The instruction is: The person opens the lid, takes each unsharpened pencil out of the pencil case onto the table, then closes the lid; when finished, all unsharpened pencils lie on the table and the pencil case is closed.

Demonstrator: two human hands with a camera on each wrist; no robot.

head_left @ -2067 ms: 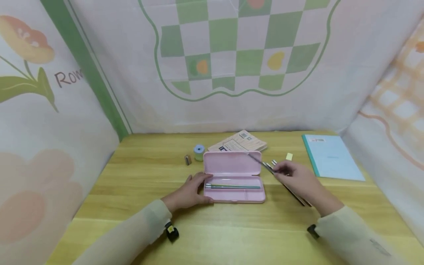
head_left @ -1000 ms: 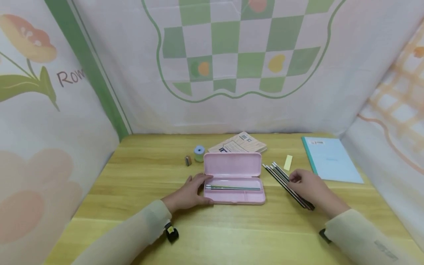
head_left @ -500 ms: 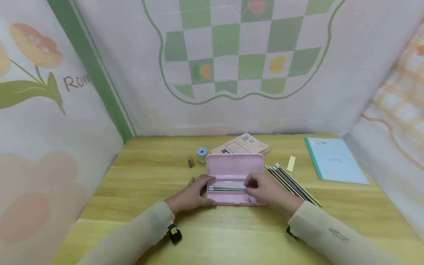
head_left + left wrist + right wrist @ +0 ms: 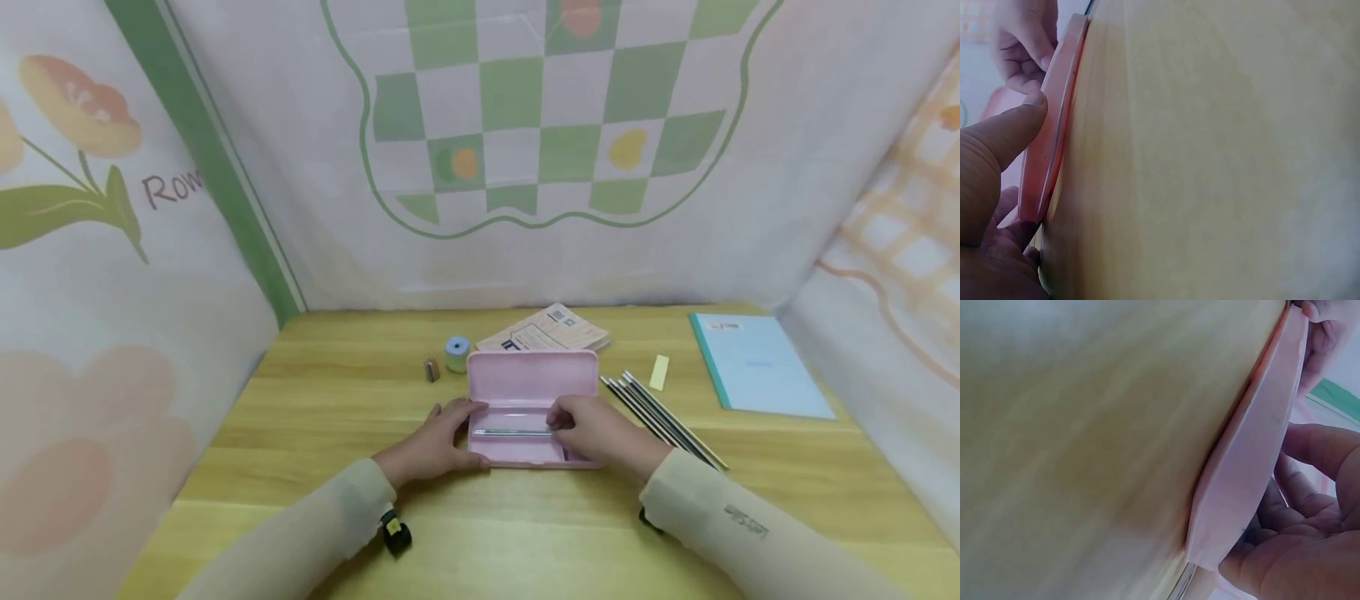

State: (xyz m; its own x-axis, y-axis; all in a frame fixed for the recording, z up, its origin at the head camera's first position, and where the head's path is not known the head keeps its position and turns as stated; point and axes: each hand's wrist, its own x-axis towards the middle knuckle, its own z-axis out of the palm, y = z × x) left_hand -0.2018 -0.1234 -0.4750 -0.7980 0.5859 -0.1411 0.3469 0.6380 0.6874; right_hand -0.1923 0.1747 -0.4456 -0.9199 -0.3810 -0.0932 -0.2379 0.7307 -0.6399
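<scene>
An open pink pencil case (image 4: 532,375) stands on the table with its lid raised. My left hand (image 4: 431,442) grips its left end, the thumb at the front edge and fingers behind, as the left wrist view also shows. Thin pencils (image 4: 510,432) lie lengthwise in the tray. My right hand (image 4: 592,429) reaches into the tray's right half and pinches at the pencils' right end, fingers curled. In the right wrist view, the case wall (image 4: 1247,462) hides what lies between those fingertips. Several dark pencils (image 4: 660,417) lie in a slanted bundle right of the case.
A pale yellow strip (image 4: 659,372) lies beyond the pencil bundle, and a light blue notebook (image 4: 761,367) is at the far right. Behind the case are small books (image 4: 551,329), a blue-and-green round object (image 4: 457,354) and a small pencil sharpener (image 4: 431,369).
My right hand has brought a pencil to the bundle on the right, let go of it, and moved left into the case. The pencils in the tray have shifted slightly. My left hand stays put.
</scene>
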